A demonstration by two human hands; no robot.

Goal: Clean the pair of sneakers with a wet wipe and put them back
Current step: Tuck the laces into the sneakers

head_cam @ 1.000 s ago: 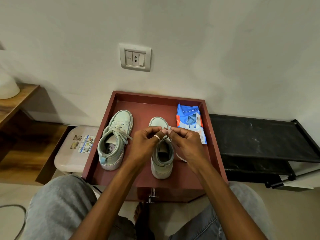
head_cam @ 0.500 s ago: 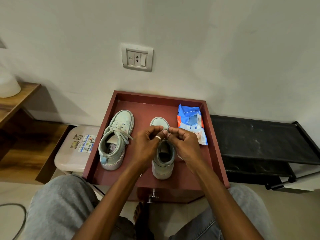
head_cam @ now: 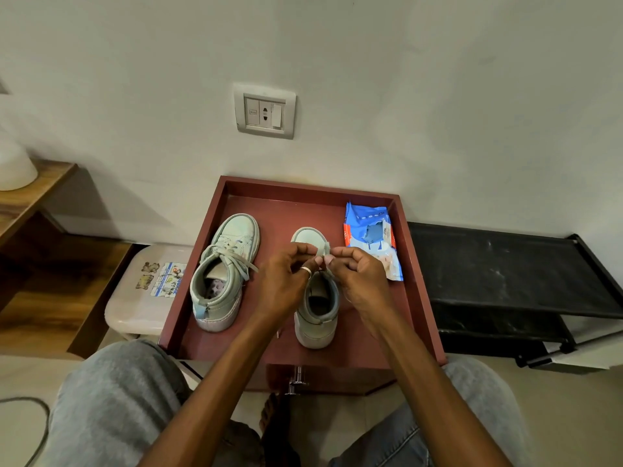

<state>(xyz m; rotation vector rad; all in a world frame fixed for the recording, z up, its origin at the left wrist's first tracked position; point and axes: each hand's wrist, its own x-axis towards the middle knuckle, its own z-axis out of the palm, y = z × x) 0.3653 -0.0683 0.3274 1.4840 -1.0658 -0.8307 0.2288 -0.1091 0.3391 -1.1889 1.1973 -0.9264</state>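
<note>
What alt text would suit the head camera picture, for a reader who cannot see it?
The left hand and right hand pinch a pale shoelace over a mint green sneaker standing in a red tray. A laced matching sneaker stands beside it, and a blue wet wipe pack lies on the other side.

Home, looks like an entry or room corner. Painted plaster wall with a domestic switch-and-socket plate point(head_cam: 265, 111). Directly below the plate: low maroon worktop point(head_cam: 286, 210) with a raised rim, pair of sneakers point(head_cam: 224, 271) on it. Below-right of the plate: black open shoe rack point(head_cam: 505, 267) against the wall. Below-left: pale plastic stool point(head_cam: 135, 308) with cartoon stickers, wooden shelf point(head_cam: 30, 193) further left. Light floor point(head_cam: 556, 416) underneath, bare foot point(head_cam: 269, 419) on it.
</note>
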